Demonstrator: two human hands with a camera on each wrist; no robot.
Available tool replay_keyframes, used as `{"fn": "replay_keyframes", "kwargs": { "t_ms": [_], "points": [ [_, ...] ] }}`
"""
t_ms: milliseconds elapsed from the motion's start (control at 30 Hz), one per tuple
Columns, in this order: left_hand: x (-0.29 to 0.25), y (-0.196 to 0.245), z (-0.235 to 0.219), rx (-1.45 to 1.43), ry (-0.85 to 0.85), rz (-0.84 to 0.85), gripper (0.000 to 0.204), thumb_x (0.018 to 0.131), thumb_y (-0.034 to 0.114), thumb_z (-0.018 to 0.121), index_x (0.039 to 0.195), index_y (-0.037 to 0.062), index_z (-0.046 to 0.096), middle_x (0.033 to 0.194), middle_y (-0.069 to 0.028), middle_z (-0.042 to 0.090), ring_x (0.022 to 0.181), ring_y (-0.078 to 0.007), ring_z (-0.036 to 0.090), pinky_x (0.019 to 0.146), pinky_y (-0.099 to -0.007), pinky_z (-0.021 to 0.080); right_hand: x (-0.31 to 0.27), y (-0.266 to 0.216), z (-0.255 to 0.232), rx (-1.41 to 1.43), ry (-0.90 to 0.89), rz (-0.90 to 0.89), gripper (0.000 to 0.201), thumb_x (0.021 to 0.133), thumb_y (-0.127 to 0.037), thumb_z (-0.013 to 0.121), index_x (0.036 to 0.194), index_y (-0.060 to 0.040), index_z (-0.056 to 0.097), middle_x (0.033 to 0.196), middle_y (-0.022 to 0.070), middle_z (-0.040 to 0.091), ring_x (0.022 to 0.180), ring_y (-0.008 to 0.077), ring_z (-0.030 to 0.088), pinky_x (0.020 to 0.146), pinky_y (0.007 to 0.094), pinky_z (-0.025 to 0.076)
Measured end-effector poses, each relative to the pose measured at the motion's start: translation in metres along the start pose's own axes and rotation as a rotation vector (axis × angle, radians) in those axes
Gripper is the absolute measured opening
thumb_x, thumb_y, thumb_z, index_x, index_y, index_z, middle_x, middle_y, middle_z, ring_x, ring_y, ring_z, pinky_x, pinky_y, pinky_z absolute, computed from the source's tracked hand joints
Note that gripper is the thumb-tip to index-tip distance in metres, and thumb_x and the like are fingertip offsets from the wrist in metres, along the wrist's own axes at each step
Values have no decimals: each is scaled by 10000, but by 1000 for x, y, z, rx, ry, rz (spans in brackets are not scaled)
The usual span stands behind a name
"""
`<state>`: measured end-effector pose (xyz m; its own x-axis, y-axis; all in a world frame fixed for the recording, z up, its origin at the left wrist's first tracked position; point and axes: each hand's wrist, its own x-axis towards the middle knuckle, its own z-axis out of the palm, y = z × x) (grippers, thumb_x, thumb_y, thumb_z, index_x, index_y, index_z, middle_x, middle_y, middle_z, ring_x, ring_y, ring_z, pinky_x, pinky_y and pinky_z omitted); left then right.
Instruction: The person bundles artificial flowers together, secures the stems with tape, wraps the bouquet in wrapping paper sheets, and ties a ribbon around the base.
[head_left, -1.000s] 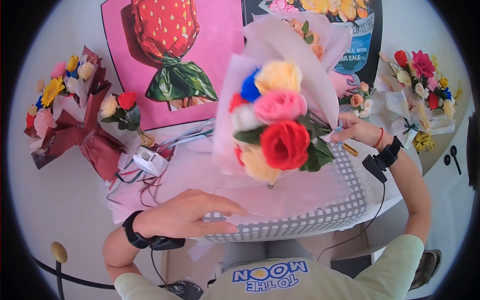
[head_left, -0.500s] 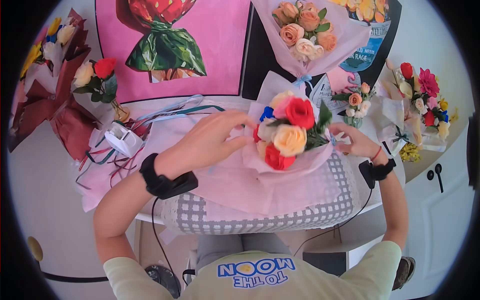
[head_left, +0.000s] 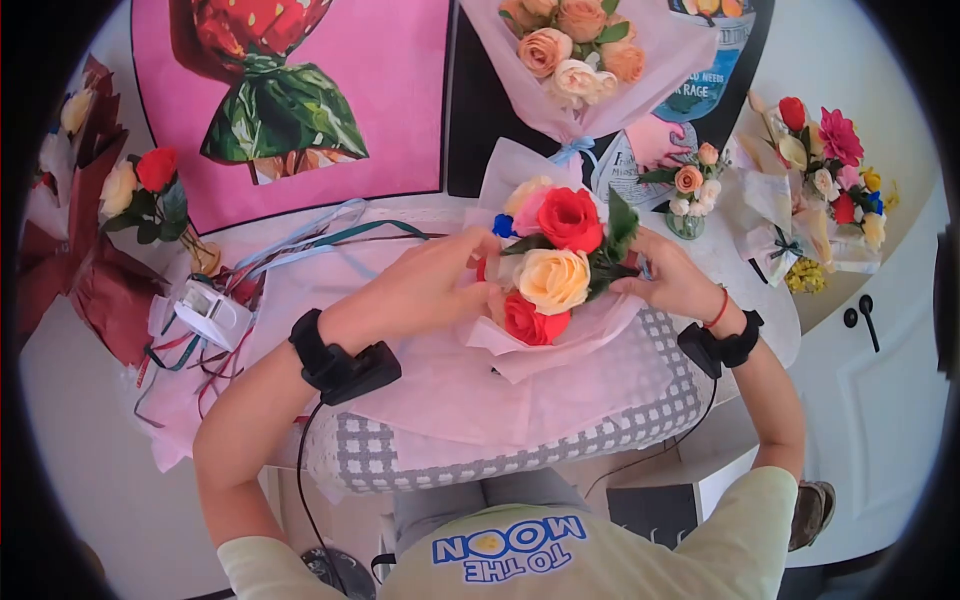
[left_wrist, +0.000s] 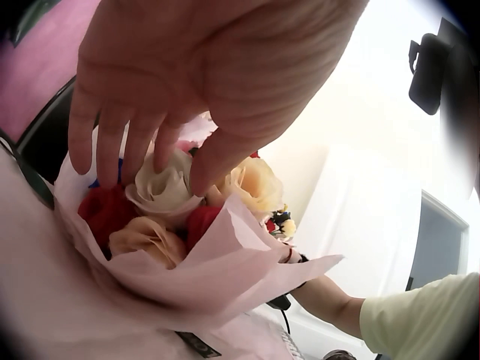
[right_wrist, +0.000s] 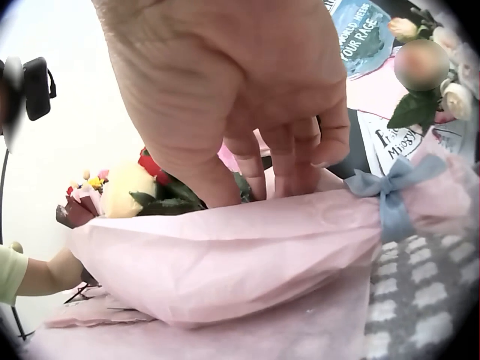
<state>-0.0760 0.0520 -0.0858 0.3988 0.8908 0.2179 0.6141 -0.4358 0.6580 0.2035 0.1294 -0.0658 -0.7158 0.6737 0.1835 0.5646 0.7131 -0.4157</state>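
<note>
A pink-wrapped bouquet (head_left: 600,340) of red, cream, pink and blue flowers lies across the table. My left hand (head_left: 415,285) is at its left side; in the left wrist view its relaxed fingers and thumb reach down onto a white rose (left_wrist: 165,187) and its neighbours. On the other side, my right hand (head_left: 675,275) is by the green leaves. The right wrist view shows that hand (right_wrist: 240,97) with fingers and thumb dipping inside the paper's edge, tips partly hidden. A blue ribbon bow (right_wrist: 390,184) ties the paper's narrow end.
A peach-rose bouquet (head_left: 575,120) leans at the back. A white tape dispenser (head_left: 212,315) and loose ribbons (head_left: 330,235) are at left. Small glass vase (head_left: 686,222) and another bouquet (head_left: 840,185) stand right. Beneath the bouquet are pink sheets and a checked cushion (head_left: 365,445).
The bouquet, raised a second ago, is down on the table. My left hand has come up to its flowers, and my right hand has moved from the tied end toward the leaves.
</note>
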Motion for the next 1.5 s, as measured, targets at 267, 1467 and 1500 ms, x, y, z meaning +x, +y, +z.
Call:
{"fn": "replay_keyframes", "kwargs": {
  "t_ms": [267,1467,1500],
  "points": [
    [24,-17,-2,-101,52,38,403,771,41,492,1158,32,380,1106,-133,485,990,-222,506,848,-327,409,-9,13,12,-16,38,-231,367,591,-9,634,929,-34,493,854,108,522,800,287,527,694,315,430],
    [25,-13,9,-57,-54,-46,597,679,119,653,1187,25,354,926,-158,582,856,-242,584,724,-324,454,-40,36,24,-88,160,-142,294,665,-119,663,934,-22,591,956,153,581,883,306,558,756,385,428],
    [26,-15,10,-56,-54,-45,597,679,119,653,1187,25,354,926,-158,582,856,-242,584,724,-324,454,-39,33,25,-88,161,-142,294,665,-119,663,934,-22,591,956,153,581,883,306,558,756,385,428]
  ]
}}
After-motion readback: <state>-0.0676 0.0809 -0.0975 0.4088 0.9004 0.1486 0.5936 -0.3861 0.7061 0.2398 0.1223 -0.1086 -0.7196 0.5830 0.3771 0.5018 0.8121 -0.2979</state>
